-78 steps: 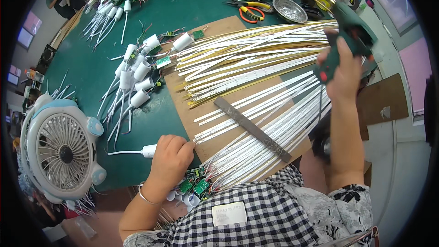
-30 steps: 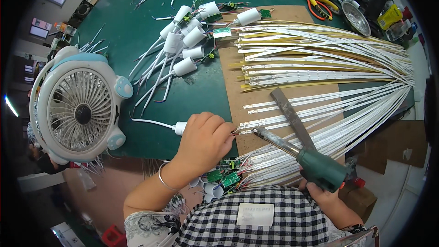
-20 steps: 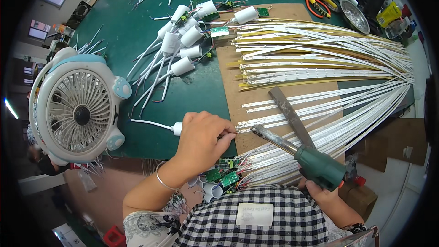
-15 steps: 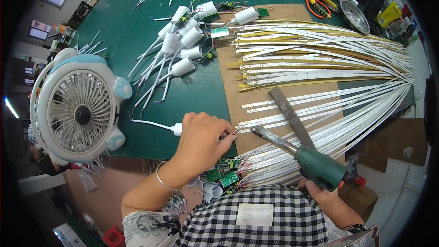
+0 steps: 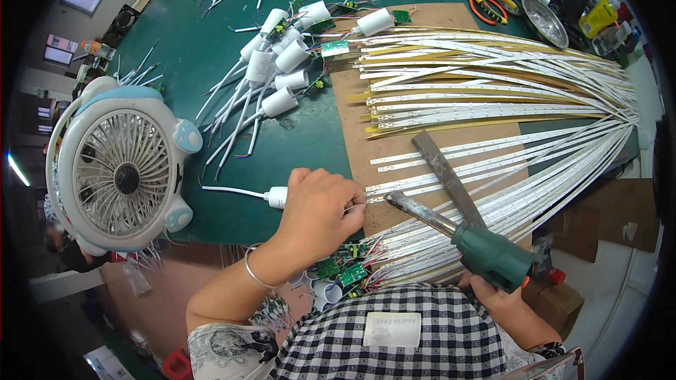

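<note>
My left hand (image 5: 318, 212) is closed in a pinch, a thin wire (image 5: 351, 205) showing at the fingertips. Under that hand lies a white plastic end cap (image 5: 277, 197) with a white cable (image 5: 236, 189) running left; the rest of the cap is hidden. Just right of the fingers are the ends of white LED strips (image 5: 394, 187). My right hand (image 5: 494, 295) is wrapped round a dark green soldering gun (image 5: 491, 256). Its metal tip hovers around the strip ends; I cannot tell whether it touches. A flat metal bar (image 5: 448, 179) crosses the strips.
A white and blue fan (image 5: 127, 176) stands at the left. Wired white caps (image 5: 260, 68) with circuit boards lie at the back, and more boards (image 5: 352, 274) near my apron. Yellow-backed strips (image 5: 451, 109), pliers (image 5: 489, 7) and a metal dish (image 5: 546, 22) sit to the right.
My left hand has shifted very slightly, and its fingertips have drawn back from the strip ends. The soldering gun has barely moved.
</note>
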`<state>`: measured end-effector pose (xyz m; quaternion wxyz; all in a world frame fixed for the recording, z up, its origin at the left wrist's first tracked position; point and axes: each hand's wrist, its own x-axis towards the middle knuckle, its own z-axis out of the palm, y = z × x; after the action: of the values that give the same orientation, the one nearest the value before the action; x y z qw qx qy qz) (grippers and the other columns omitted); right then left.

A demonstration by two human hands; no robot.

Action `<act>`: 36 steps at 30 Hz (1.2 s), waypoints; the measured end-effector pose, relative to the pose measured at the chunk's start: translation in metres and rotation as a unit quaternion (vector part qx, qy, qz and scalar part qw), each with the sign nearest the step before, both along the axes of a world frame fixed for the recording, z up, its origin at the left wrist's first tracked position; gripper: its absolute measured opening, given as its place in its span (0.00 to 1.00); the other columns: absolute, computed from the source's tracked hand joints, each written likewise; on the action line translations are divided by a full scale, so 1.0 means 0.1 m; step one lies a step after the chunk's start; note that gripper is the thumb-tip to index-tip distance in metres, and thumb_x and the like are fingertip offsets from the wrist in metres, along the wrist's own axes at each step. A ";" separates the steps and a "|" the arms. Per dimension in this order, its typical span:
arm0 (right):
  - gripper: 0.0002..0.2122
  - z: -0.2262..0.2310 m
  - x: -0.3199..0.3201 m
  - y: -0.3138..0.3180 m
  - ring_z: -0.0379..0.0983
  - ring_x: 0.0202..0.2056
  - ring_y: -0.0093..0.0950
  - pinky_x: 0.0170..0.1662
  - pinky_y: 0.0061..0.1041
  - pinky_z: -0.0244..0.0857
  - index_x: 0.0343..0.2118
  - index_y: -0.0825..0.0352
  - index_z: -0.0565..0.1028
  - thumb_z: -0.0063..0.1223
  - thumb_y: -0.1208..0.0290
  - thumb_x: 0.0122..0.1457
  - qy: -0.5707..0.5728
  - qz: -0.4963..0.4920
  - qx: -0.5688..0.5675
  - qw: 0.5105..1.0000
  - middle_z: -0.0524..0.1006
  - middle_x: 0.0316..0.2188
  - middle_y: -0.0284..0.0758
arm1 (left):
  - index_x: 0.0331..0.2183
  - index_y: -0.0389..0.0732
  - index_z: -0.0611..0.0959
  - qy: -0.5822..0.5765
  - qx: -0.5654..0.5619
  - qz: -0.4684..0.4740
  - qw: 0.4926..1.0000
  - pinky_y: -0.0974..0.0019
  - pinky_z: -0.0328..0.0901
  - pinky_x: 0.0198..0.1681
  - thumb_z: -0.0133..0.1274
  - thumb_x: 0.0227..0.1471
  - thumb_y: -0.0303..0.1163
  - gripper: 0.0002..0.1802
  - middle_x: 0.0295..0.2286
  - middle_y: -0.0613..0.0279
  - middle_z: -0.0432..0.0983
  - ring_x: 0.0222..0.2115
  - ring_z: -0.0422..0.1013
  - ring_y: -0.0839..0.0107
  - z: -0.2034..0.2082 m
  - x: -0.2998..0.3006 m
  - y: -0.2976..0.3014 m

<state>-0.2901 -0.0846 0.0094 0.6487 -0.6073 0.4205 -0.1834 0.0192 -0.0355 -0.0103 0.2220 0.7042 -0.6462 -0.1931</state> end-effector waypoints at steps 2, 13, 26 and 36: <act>0.11 -0.02 -0.02 0.00 0.77 0.28 0.25 0.33 0.23 0.71 0.40 0.74 0.76 0.56 0.79 0.53 0.004 0.006 -0.006 1.000 0.78 0.29 0.37 | 0.23 0.46 0.80 -0.011 -0.004 -0.005 1.000 0.61 0.54 0.39 0.59 0.38 0.26 0.05 0.19 0.70 0.72 0.25 0.67 0.66 0.00 -0.02 -0.01; 0.09 -0.03 -0.05 0.01 0.75 0.31 0.36 0.36 0.31 0.67 0.35 0.71 0.78 0.60 0.75 0.50 0.051 0.013 -0.003 0.999 0.78 0.30 0.39 | 0.24 0.42 0.78 -0.006 -0.052 -0.004 0.999 0.61 0.58 0.33 0.60 0.40 0.25 0.06 0.20 0.63 0.71 0.25 0.68 0.61 -0.05 -0.07 -0.01; 0.12 -0.08 -0.09 0.03 0.75 0.32 0.34 0.37 0.30 0.67 0.38 0.71 0.76 0.61 0.74 0.50 0.044 0.021 -0.009 0.999 0.78 0.32 0.39 | 0.24 0.42 0.79 -0.004 -0.052 -0.001 0.999 0.59 0.60 0.35 0.59 0.41 0.25 0.05 0.21 0.62 0.73 0.27 0.69 0.59 0.01 -0.08 0.01; 0.15 -0.06 -0.09 0.02 0.75 0.34 0.31 0.39 0.27 0.68 0.42 0.73 0.74 0.60 0.75 0.51 0.030 0.018 0.017 0.999 0.78 0.34 0.39 | 0.25 0.42 0.80 0.027 0.018 0.020 0.999 0.60 0.59 0.35 0.59 0.41 0.27 0.04 0.21 0.65 0.74 0.26 0.69 0.63 0.04 -0.04 0.01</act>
<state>-0.2987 -0.0825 0.0029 0.6492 -0.6086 0.4322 -0.1460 0.0156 -0.0348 -0.0062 0.2305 0.7156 -0.6219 -0.2192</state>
